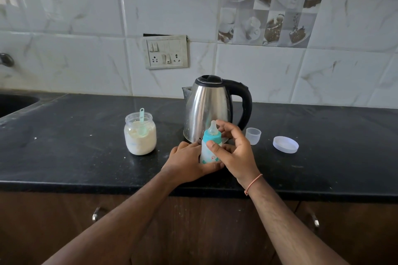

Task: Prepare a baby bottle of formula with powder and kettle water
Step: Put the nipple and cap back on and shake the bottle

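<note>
You have one baby bottle (210, 150) upright at frame centre on the dark surface (86, 157). Your left hand (189, 162) wraps its base; your right hand (232, 150) pinches its teal collar. Around it stand one kettle (210, 105), one powder jar (140, 135) with one scoop (141, 121), one clear cap (253, 135) and one lid (285, 144).

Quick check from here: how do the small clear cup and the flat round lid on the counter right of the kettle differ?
The clear cup stands upright and tall, open end up; the round lid is flat and wide. The cup looks see-through, the lid more milky, with a pale bluish tint. The cup sits close by the kettle, the lid farther right. Both rest loose on the black counter, untouched by either hand.
</note>
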Available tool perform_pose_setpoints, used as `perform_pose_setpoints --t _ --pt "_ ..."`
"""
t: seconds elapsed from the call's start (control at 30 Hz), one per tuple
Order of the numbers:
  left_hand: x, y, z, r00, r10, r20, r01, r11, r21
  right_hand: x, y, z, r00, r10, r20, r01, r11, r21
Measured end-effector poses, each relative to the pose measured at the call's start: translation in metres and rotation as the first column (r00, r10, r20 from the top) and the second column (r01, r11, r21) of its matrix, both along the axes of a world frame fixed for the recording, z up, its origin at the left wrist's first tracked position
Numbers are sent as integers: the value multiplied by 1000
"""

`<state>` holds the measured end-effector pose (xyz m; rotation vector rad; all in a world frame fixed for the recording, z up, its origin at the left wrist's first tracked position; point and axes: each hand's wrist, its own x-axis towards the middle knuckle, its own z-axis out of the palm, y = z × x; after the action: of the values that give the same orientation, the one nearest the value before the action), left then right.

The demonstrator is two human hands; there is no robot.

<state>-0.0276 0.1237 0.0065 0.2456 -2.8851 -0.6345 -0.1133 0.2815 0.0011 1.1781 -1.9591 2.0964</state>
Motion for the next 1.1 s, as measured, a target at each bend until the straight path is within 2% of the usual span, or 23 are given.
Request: perform_pose_setpoints --t 0.13,0.27,0.4,0.57,0.73,0.93,1.03,1.1 --pt "0 -1 -1 1000 1 -9 -1 1000 -1 2 0 2 983 123 136 -120 992 -26" --pt "0 0 -2 1000 9 -17 -9 1000 2 1 0 2 994 7 105 -7 1000 -4" --pt "0 -1 -3 1000 8 -24 -8 1000 6 2 -1 3 972 167 163 -162 986 -45" --pt "-1 -1 -3 1000 9 -21 -9 1000 -10 3 -1 3 994 5 111 -4 1000 -10" --pt "-1 -1 -5 999 0 -35 0 1000 -16 -2 -6 3 946 258 198 -246 966 -84" --pt "-1 -1 -5 997 4 -71 -5 1000 -15 -5 -5 -1 990 43 132 -41 999 -16" --pt "-1 -3 -6 997 -12 -79 10 1000 -23 -4 -5 1 983 84 165 -80 996 -30" --pt "1 -6 -8 992 -62 -107 67 997 45 -6 -5 0 974 137 182 -132 991 -39"
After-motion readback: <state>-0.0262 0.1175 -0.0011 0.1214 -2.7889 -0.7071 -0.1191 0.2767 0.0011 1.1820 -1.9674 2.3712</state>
